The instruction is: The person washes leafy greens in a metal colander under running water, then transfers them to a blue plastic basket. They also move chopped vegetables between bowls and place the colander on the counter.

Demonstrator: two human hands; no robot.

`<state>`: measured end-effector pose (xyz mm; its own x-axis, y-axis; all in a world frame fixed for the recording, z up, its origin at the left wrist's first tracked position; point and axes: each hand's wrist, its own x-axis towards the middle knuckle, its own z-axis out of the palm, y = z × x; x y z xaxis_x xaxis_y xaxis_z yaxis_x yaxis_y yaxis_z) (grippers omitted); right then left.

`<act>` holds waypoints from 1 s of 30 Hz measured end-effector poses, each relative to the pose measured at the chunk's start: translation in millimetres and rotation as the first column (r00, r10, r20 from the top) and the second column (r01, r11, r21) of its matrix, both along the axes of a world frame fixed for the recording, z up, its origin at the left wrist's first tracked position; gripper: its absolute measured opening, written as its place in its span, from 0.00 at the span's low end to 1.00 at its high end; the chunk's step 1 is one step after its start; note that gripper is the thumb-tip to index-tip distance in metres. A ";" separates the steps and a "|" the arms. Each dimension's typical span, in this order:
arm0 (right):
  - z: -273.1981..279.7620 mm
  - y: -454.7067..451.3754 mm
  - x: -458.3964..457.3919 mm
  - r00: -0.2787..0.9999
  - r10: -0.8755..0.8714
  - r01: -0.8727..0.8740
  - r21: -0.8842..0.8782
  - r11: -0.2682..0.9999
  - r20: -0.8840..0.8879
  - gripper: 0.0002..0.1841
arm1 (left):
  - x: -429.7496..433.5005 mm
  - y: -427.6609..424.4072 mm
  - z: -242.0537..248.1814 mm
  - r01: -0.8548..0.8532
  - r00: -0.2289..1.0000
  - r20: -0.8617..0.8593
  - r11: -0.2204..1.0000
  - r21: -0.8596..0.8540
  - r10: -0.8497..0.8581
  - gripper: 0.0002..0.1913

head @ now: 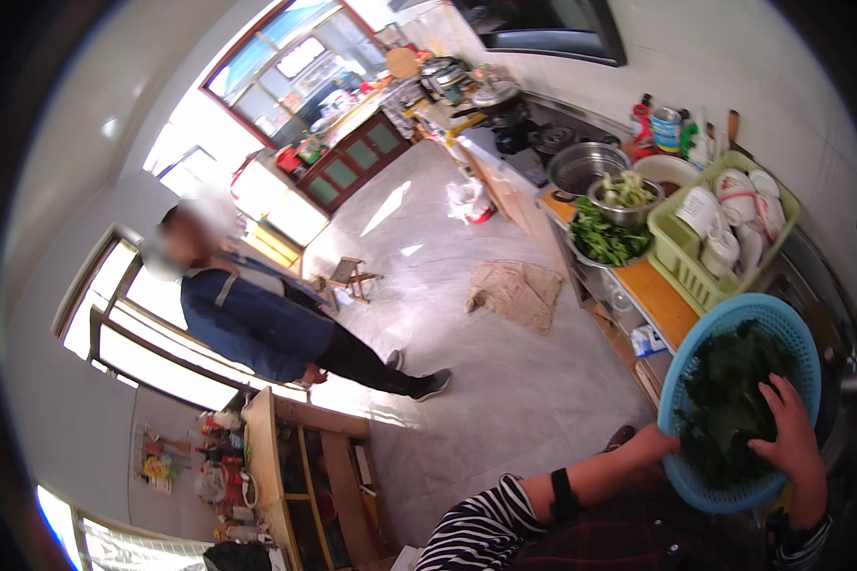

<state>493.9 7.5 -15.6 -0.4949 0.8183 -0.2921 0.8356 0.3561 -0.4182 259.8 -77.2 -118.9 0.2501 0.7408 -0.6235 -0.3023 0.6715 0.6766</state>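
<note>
At the lower right, my left hand (658, 444) grips the near-left rim of a blue plastic colander (739, 317), its fingertips partly hidden by the rim. Dark green leafy vegetables (732, 400) lie inside it. My right hand (791, 432) rests over the leaves at the colander's right side, fingers spread. Beyond the colander stands a green plastic dish rack (696, 275) with white cups and bowls. Left of the rack, a bowl of green leaves (607, 239) sits on the counter, beside a small steel bowl of pale cut vegetables (625, 196).
A steel pot (589, 168) and a gas stove (550, 139) stand farther along the counter. A person (257, 314) stands across the room at the left. On the floor are a brown cloth (518, 292) and a small folding stool (353, 275). Wooden shelving (314, 485) stands lower left.
</note>
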 end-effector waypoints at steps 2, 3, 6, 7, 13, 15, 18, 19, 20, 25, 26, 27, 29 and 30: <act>1.7 -6.0 7.1 0.999 -0.054 0.054 0.000 0.999 0.009 0.42 | 1.7 0.5 -8.5 -0.012 1.000 0.015 1.000 -0.006 0.012 0.20; 2.8 -9.1 11.4 0.999 -0.046 0.046 0.021 0.999 -0.019 0.39 | 4.2 0.5 -13.2 -0.026 0.998 0.058 0.999 -0.027 0.027 0.19; 1.6 -20.7 22.8 0.991 -0.065 0.075 0.088 0.993 -0.115 0.34 | 6.4 -4.5 -24.6 -0.013 1.000 0.005 0.997 -0.072 0.014 0.19; 0.7 -24.9 27.6 0.987 -0.063 0.079 0.109 0.991 -0.147 0.32 | 6.8 -7.2 -26.9 -0.014 1.000 0.002 0.996 -0.085 0.014 0.18; -17.5 -49.6 67.1 0.901 -0.155 0.240 0.169 0.956 -0.406 0.23 | 0.0 -36.5 -27.9 -0.081 0.996 -0.049 0.981 -0.174 0.074 0.17; -30.2 -56.4 80.4 0.802 -0.205 0.322 0.118 0.939 -0.561 0.23 | -10.2 -47.6 -28.7 -0.071 0.991 -0.130 0.969 -0.238 0.041 0.16; -48.6 -67.7 87.3 0.748 -0.323 0.458 0.098 0.884 -0.580 0.16 | -28.6 -63.5 -36.0 -0.095 0.992 -0.105 0.967 -0.235 0.072 0.17; -52.6 -69.9 85.2 0.693 -0.394 0.504 0.015 0.864 -0.604 0.15 | -36.8 -66.5 -41.1 -0.095 0.993 -0.093 0.968 -0.233 0.076 0.18; -56.0 -71.8 78.7 0.691 -0.374 0.514 0.056 0.856 -0.619 0.15 | -46.7 -71.5 -47.0 -0.092 0.994 -0.073 0.968 -0.233 0.077 0.18; -56.7 -72.0 1.4 0.733 -0.358 0.499 0.100 0.861 -0.579 0.17 | -124.9 -102.1 -89.7 -0.180 0.983 -0.083 0.944 -0.276 0.163 0.21; -58.8 -70.1 -23.6 0.750 -0.337 0.442 0.052 0.896 -0.569 0.18 | -145.8 -109.4 -101.8 -0.225 0.974 -0.074 0.931 -0.288 0.213 0.22; -63.4 -68.0 -51.2 0.744 -0.339 0.385 -0.046 0.922 -0.576 0.20 | -165.9 -122.0 -113.2 -0.273 0.962 -0.094 0.905 -0.325 0.256 0.22; -83.3 -56.8 -113.8 0.802 -0.234 0.211 -0.105 0.972 -0.550 0.26 | -205.6 -155.7 -133.9 -0.432 0.900 -0.067 0.859 -0.274 0.431 0.23; -100.0 -46.9 -149.0 0.840 -0.186 0.157 -0.098 0.983 -0.509 0.28 | -223.4 -174.5 -143.8 -0.502 0.861 -0.052 0.829 -0.245 0.506 0.24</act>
<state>344.9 -39.3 -115.6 -0.4388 0.8952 -0.0781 0.5411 0.1938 -0.8183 36.4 -251.7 -262.8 -0.1062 0.5930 -0.7982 -0.6519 0.5646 0.5062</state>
